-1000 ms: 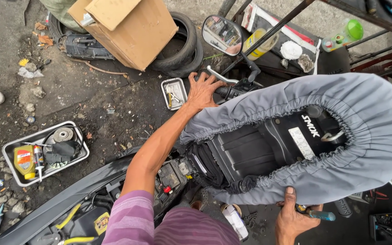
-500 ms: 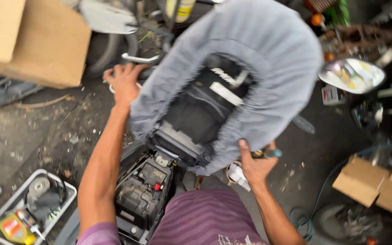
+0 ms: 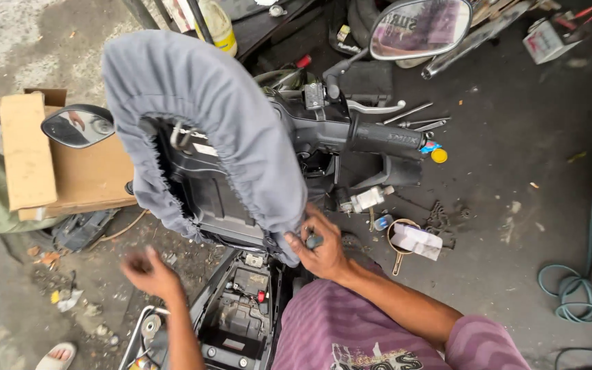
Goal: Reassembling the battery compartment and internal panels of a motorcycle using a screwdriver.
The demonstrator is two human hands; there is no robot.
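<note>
Right hand (image 3: pixel 320 248) fingers pinch the grey-covered seat (image 3: pixel 207 137) at its lower edge.

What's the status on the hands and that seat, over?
Right hand grips the rear edge of the raised seat with its grey cover, a small tool pinched in the fingers. Left hand free, blurred, off the seat. Open battery bay below; nothing blocking.

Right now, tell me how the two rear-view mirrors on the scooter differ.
The dark oval mirror at the left looks smaller and sits lower, beside the brown cardboard box; the larger light-rimmed mirror at the top right sits higher, above the black handlebar grip. The left mirror's glass looks dark; the right one's reflection is pale and bright. Both are rounded and flank the raised seat in its grey fabric cover.
</note>
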